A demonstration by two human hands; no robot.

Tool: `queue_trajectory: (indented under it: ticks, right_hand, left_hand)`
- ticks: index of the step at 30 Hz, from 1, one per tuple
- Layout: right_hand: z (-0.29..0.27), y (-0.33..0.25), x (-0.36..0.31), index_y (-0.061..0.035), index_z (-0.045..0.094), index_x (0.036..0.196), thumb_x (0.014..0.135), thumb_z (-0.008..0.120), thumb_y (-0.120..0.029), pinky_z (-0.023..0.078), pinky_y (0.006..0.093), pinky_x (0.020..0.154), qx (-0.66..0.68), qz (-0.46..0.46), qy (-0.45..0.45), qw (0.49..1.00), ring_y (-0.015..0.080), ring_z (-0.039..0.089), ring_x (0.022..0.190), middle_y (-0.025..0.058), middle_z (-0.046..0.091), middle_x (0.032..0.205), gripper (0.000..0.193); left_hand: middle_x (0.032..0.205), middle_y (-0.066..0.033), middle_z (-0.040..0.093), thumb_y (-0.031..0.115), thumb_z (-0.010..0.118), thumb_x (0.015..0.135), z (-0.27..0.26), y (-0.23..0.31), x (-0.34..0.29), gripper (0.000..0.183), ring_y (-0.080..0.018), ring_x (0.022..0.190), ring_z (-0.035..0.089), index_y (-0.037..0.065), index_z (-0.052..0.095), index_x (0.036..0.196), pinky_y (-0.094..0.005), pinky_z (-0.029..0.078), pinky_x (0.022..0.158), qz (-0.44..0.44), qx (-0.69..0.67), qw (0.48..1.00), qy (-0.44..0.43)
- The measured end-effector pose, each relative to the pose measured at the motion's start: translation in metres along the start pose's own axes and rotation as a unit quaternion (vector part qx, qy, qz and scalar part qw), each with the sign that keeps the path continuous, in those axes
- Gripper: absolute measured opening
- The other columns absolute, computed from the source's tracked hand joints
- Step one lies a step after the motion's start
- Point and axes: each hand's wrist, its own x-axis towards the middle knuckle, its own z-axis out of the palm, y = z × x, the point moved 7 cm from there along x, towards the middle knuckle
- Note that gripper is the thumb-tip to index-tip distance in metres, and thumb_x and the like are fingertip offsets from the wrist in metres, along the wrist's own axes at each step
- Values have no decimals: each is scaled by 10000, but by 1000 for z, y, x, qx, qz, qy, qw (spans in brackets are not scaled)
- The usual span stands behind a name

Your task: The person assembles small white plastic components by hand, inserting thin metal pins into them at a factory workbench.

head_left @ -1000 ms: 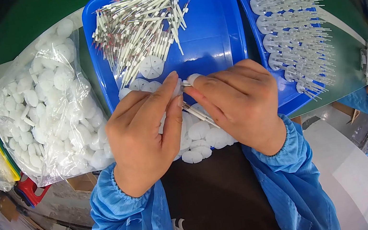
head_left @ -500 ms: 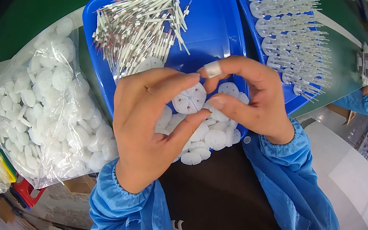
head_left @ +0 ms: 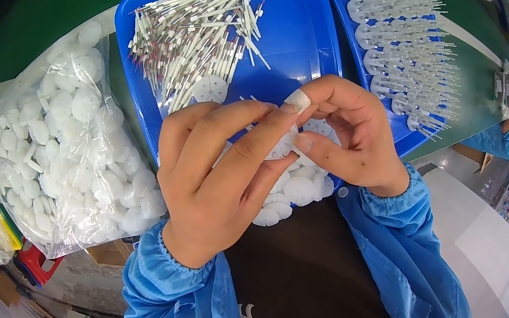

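Note:
My left hand (head_left: 219, 171) and my right hand (head_left: 351, 132) meet over the front of a blue tray (head_left: 293, 24). Between their fingertips is a thin white plastic disc (head_left: 281, 148), mostly covered by my left fingers. My left hand is closed on it; my right thumb and index finger, which has a white wrap on it, pinch at its right edge. A small whitish strip shows there, too hidden to name. Below the hands lies a heap of loose white discs (head_left: 300, 190). Thin white sticks with dark and reddish ends (head_left: 194, 41) are piled at the tray's far left.
A clear bag of white discs (head_left: 64, 150) lies on the left. To the right, a second blue tray (head_left: 346, 22) holds rows of discs with sticks standing in them (head_left: 406, 39). A red object (head_left: 38, 262) is at the left edge. Another person in blue (head_left: 501, 141) is far right.
The disc has tilted, and my left index finger has come across it to meet my right fingertips. A disc beside the stick pile now shows more fully.

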Motion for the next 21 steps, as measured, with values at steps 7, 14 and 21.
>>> queue_trajectory:
  ticks: [7,14,21]
  right_hand:
    - [0,-6,5,0,699,1121,931,776,6,567,269,752,-79,5,17,997,112,750,861,51,762,892,206]
    - [-5,-12,50,-77,697,958,902,827,-137,551,359,592,-464,-130,138,865,281,721,686,107,734,793,154]
    - [-14,-9,27,-48,714,1247,881,774,65,541,279,733,-343,-19,139,929,143,701,789,45,742,903,388]
  left_hand:
    - [1200,-73,734,117,968,639,3,-1,-3,644,-289,1006,640,98,793,1259,-387,528,863,4,-27,999,-19]
    - [1227,-116,718,187,828,909,-3,-29,-15,431,-232,1013,671,45,776,1312,-337,551,826,-76,-264,959,-73]
    - [1283,-135,667,103,603,1080,-11,-54,-24,307,-164,984,654,3,739,1335,-272,539,842,-236,-370,898,14]
